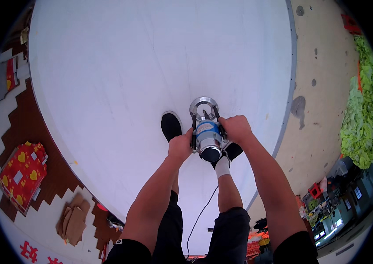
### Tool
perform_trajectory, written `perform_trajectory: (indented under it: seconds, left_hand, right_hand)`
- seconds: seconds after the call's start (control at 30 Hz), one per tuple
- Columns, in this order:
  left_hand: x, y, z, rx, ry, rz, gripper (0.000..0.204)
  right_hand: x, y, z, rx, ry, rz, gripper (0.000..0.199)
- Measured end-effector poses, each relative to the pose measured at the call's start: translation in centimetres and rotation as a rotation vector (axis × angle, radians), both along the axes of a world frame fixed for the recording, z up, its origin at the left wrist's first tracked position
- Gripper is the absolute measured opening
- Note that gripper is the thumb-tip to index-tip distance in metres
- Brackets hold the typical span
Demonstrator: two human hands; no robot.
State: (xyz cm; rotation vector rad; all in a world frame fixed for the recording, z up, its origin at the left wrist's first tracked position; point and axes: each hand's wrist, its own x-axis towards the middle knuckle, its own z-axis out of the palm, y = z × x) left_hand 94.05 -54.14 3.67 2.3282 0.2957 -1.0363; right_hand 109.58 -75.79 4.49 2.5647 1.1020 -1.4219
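Both of my hands hold a corded power tool with a silver motor body, a blue label band and a black round end cap. It looks like a router. Dark posts join its body to a shiny metal ring base, which is over the white surface; I cannot tell whether it touches. My left hand is closed on the left grip, and my right hand is closed on the right one. A thin black cord runs beneath the tool and between my legs.
My feet in black shoes stand on a broad white surface edged by a metal strip. Left are red packages with yellow hearts and flattened brown cardboard. A leafy green pile lies right, past a stained beige floor.
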Motion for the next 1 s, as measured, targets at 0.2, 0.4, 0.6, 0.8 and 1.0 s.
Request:
perform_trajectory:
  seconds: [0.2, 0.4, 0.6, 0.8, 1.0]
  left_hand:
    - [-1.5, -0.1, 3.9, 0.009, 0.001, -0.033, 0.062]
    - [-3.0, -0.2, 8.0, -0.08, 0.022, -0.102, 0.062]
    - [-2.5, 0.1, 12.7, -0.105, 0.065, -0.264, 0.052]
    - [-2.6, 1.6, 15.9, -0.106, 0.057, -0.38, 0.05]
    - [-3.8, 3.4, 16.3, -0.115, -0.03, -0.367, 0.042]
  right_hand:
    - [-2.2, -1.1, 4.3, 0.039, -0.009, -0.08, 0.028]
    - [-5.8, -3.0, 7.8, 0.014, 0.024, -0.159, 0.031]
    - [-9.2, -3.8, 11.3, -0.041, 0.074, -0.224, 0.033]
    - [-12.1, -3.4, 14.3, -0.085, 0.11, -0.297, 0.053]
    - [-12.9, -2.1, 16.7, -0.15, 0.143, -0.321, 0.061]
